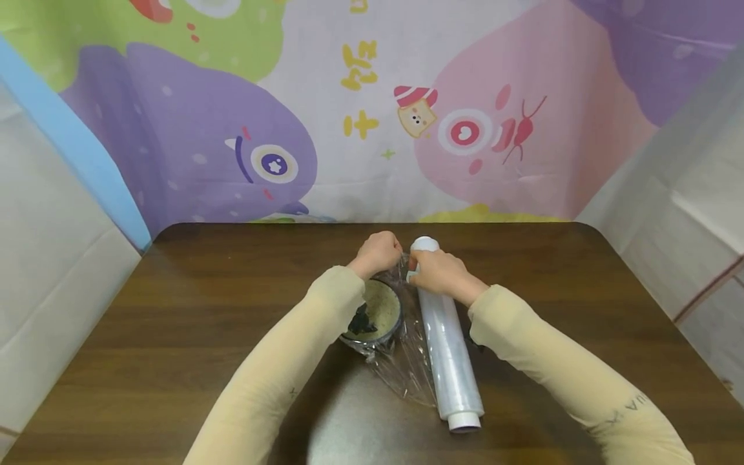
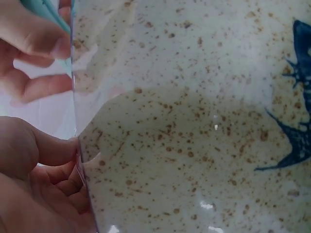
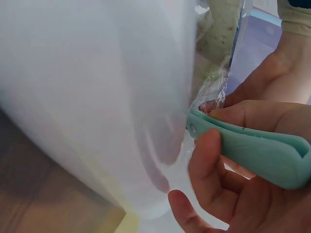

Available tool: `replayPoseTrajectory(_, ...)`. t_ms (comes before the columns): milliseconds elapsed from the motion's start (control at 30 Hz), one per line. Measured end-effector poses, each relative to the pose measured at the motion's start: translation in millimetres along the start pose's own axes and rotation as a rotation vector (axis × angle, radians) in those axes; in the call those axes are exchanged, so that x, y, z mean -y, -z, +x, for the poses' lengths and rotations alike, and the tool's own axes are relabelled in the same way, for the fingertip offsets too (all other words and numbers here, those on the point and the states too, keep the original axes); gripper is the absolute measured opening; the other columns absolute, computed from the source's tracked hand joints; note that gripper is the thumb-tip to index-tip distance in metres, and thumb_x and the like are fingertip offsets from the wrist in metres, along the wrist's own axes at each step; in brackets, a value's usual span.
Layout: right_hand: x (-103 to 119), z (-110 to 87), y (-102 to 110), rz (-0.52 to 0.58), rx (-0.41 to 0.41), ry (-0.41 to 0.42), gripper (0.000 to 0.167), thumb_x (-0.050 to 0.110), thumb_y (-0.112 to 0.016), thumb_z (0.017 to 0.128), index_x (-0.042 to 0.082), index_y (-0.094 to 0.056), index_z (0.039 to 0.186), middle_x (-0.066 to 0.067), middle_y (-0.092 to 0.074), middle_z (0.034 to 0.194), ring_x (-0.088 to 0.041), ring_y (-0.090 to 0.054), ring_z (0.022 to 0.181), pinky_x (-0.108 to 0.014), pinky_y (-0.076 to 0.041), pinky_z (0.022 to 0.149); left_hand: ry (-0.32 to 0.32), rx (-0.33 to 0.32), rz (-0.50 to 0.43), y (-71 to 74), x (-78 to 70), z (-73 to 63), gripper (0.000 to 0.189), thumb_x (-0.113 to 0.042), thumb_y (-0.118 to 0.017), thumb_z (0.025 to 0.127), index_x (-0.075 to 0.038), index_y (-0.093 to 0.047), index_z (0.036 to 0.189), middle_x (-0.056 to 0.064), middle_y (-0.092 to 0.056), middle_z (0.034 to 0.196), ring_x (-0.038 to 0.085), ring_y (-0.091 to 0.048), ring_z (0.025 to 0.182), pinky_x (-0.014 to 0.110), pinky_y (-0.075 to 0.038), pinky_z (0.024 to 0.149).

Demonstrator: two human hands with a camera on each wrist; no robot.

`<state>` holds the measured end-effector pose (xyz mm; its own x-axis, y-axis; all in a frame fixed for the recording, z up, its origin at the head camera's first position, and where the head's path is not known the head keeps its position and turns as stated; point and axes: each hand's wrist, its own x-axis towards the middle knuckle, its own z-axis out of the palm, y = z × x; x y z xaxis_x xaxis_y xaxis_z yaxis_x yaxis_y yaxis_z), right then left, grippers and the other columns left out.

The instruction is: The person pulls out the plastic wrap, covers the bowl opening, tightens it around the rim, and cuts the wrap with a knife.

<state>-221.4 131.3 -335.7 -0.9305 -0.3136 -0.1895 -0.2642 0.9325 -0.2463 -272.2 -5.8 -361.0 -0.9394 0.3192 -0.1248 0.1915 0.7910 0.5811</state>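
My left hand (image 1: 379, 252) pinches the edge of a clear cling film sheet (image 1: 411, 355) beyond the far side of a bowl. The speckled bowl (image 1: 385, 309) has a blue rim and a dark blue fish pattern, seen close in the left wrist view. Film stretches over the bowl and joins a long roll of cling film (image 1: 450, 361) lying to its right. My right hand (image 1: 440, 272) is at the roll's far end, gripping a mint-green folding knife (image 3: 252, 150) by its slotted handle. The knife's tip points at the bunched film (image 3: 214, 90) near my left fingers; its blade is not visible.
Everything lies on a dark brown wooden table (image 1: 203, 336). A cartoon-printed cloth (image 1: 360, 181) hangs behind the far edge, with pale cloth walls (image 1: 692, 194) at both sides. A small dark thing shows partly under the right sleeve.
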Motion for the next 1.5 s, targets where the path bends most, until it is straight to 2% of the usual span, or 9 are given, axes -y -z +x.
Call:
replayPoseTrajectory(300,-7.1,-13.5,-3.2,0.045,-0.019,0.012,0.021,0.027,-0.058,0.084,0.012,-0.058,0.099,-0.008,-0.061,0.081,-0.021,-0.054,0.062,-0.032,-0.041,0.051,0.017,0.022,-0.032,1.8,3.4,-0.2,0.043,-0.004,-0.039,0.088,-0.014,-0.03,0.047,-0.003,-0.021,0.044,0.01,-0.012,0.041,0.024,-0.015,0.041)
replayPoseTrajectory(500,-7.6,-26.7,-4.8,0.081,-0.002,0.039,0.017,0.026,-0.06,0.083,0.013,-0.059,0.094,-0.003,-0.056,0.069,-0.017,-0.05,0.057,-0.029,-0.038,0.05,0.042,-0.003,-0.019,2.7,4.0,-0.1,0.043,-0.006,-0.038,0.089,-0.015,-0.031,0.048,-0.003,-0.022,0.044,0.01,-0.013,0.041,0.024,-0.016,0.041)
replayPoseTrajectory(733,-9.3,-45.1,-8.4,0.123,0.013,0.053,0.016,0.024,-0.061,0.084,0.013,-0.059,0.094,-0.001,-0.055,0.068,-0.014,-0.049,0.055,-0.026,-0.038,0.049,0.029,-0.019,-0.012,4.8,3.0,-0.9,0.043,-0.006,-0.039,0.088,-0.015,-0.031,0.047,-0.003,-0.022,0.044,0.01,-0.013,0.042,0.024,-0.016,0.042)
replayPoseTrajectory(1200,-8.3,-80.2,-17.0,0.164,-0.029,0.087,0.013,0.017,-0.061,0.078,0.012,-0.06,0.09,0.001,-0.052,0.063,-0.011,-0.048,0.052,-0.025,-0.039,0.047,0.037,0.006,-0.045,4.0,2.6,0.4,0.044,-0.007,-0.036,0.091,-0.014,-0.03,0.048,-0.003,-0.023,0.044,0.01,-0.014,0.042,0.024,-0.017,0.042)
replayPoseTrajectory(1500,-2.4,-104.4,-24.0,0.219,-0.015,0.09,0.01,0.015,-0.061,0.079,0.013,-0.061,0.089,0.003,-0.051,0.061,-0.009,-0.047,0.05,-0.024,-0.04,0.046,0.039,0.001,-0.019,3.7,5.0,3.5,0.044,-0.008,-0.035,0.092,-0.014,-0.028,0.049,-0.003,-0.022,0.045,0.009,-0.013,0.042,0.024,-0.017,0.042)
